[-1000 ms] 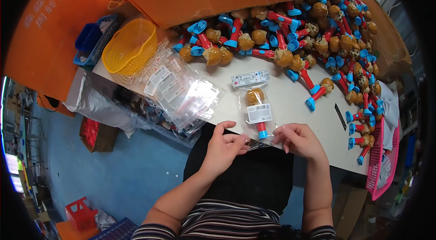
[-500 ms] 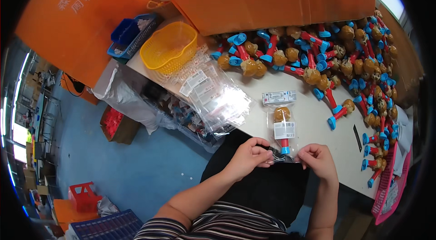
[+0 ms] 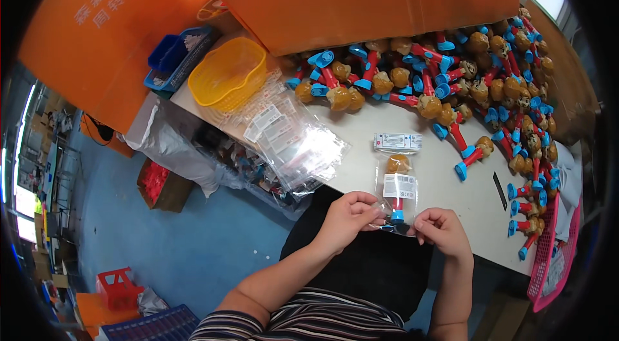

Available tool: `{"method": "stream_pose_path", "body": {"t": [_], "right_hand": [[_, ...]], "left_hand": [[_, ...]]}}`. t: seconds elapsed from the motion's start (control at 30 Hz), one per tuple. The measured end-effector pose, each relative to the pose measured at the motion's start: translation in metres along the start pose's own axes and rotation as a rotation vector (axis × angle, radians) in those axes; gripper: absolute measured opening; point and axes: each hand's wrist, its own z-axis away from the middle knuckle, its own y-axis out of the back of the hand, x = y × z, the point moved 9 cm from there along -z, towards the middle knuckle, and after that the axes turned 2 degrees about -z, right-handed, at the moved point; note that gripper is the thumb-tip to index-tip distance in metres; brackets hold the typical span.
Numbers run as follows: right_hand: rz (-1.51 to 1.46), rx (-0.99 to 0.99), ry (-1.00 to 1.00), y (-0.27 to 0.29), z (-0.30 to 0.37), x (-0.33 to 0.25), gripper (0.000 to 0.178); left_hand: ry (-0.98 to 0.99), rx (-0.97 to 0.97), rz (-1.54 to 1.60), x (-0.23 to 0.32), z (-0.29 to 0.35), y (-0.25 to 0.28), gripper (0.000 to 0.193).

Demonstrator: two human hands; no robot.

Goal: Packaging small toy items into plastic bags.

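A clear plastic bag (image 3: 412, 194) lies near the table's front edge, its near end held in both hands. Inside is a toy (image 3: 398, 204) with a round brown top, red shaft and blue end. A white label (image 3: 400, 185) covers its middle, and a pale printed header card (image 3: 398, 142) sits at the bag's far end. My left hand (image 3: 350, 220) pinches the near left corner between thumb and fingers. At the near right corner, my right hand (image 3: 442, 231) pinches the film with curled fingers.
Loose toys of the same kind (image 3: 429, 106) pile across the far and right table. Flat clear bags (image 3: 293, 141) overlap at left, by a yellow basket (image 3: 227, 97). A dark strip (image 3: 500, 191) and pink basket (image 3: 552, 263) are at right; an orange panel (image 3: 387, 6) stands behind.
The whole view has shifted slightly, moving the background left. Against the table, the bag with its toy and card has come a little right and nearer. Both hands keep their pinch.
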Motion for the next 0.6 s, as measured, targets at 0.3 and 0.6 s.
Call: {"method": "stream_pose_path", "body": {"t": [0.3, 0.6], "right_hand": [[-0.003, -0.014, -0.010, -0.002, -0.002, 0.002, 0.015], [0.009, -0.030, 0.083, -0.002, 0.002, -0.002, 0.017]], "left_hand": [[0.083, -0.010, 0.012, 0.004, 0.001, -0.008, 0.036], [-0.057, -0.143, -0.085, 0.018, 0.003, -0.012, 0.047]]}}
